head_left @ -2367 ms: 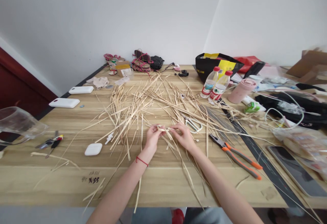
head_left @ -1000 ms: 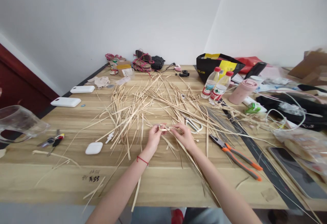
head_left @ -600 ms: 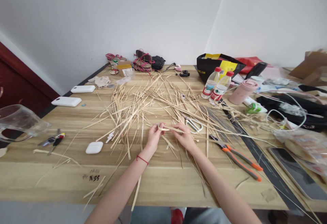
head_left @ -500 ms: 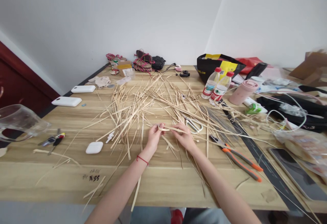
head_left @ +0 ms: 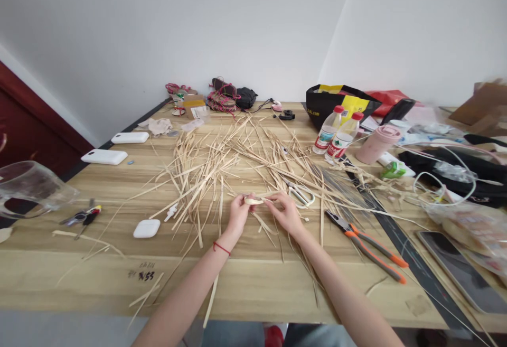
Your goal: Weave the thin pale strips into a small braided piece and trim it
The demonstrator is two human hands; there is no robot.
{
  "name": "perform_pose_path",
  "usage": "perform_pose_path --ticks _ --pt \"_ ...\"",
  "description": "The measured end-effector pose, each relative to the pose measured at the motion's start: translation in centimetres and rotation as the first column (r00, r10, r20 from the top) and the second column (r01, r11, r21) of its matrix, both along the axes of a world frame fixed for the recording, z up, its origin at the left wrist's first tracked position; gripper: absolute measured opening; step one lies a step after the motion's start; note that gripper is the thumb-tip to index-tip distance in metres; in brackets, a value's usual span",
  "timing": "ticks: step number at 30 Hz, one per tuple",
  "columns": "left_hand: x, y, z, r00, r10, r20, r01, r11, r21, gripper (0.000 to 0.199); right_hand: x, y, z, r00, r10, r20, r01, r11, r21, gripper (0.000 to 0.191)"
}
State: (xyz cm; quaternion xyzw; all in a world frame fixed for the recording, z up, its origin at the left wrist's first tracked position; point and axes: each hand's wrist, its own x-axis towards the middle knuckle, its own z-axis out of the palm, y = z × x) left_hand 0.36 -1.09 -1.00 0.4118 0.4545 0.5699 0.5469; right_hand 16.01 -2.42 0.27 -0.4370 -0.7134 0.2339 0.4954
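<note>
A pale, flat strip (head_left: 254, 201) is bent into a small loop between my two hands, above the wooden table (head_left: 253, 283). My left hand (head_left: 239, 212) pinches the strip at its left end. The fingertips of my right hand (head_left: 285, 212) are closed on its right part. Many thin, straw-coloured strips (head_left: 206, 162) lie scattered and crossing beyond my hands. White-handled scissors (head_left: 301, 196) rest among them, just past my right hand. Pliers with orange and grey handles (head_left: 364, 244) lie to the right.
At the left are a clear jug (head_left: 34, 188), keys (head_left: 83, 217) and a white earphone case (head_left: 146, 228). Two bottles (head_left: 336, 136), a pink cup (head_left: 378, 143), a black-and-yellow bag (head_left: 317, 104) and a phone (head_left: 459, 270) stand or lie at the right.
The loop of strip between my hands has become smaller and flatter. The fingers of my right hand have shifted slightly to the left; my left hand is almost unmoved.
</note>
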Motion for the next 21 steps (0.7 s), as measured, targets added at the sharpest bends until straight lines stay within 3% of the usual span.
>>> perform_pose_path --ticks 4,11,17,21 --pt "-0.1 0.1 0.1 0.999 -0.012 -0.036 0.012 1.000 0.012 0.028 0.0 0.0 0.2 1.000 0.011 -0.008 -0.011 1.000 0.016 0.015" --pt "-0.1 0.2 0.4 0.997 -0.070 0.038 0.070 0.998 0.001 0.021 0.3 0.2 0.3 0.999 -0.025 -0.021 0.025 0.999 0.035 0.016" --pt "-0.2 0.0 1.1 0.983 -0.164 0.088 0.164 0.986 0.009 0.025 0.7 0.5 0.5 0.998 -0.029 -0.052 0.031 0.999 0.038 0.015" --pt "-0.4 -0.1 1.8 0.934 -0.296 0.199 0.302 0.953 0.002 0.029 0.9 0.5 0.7 0.996 -0.059 -0.067 0.063 0.996 0.061 0.014"
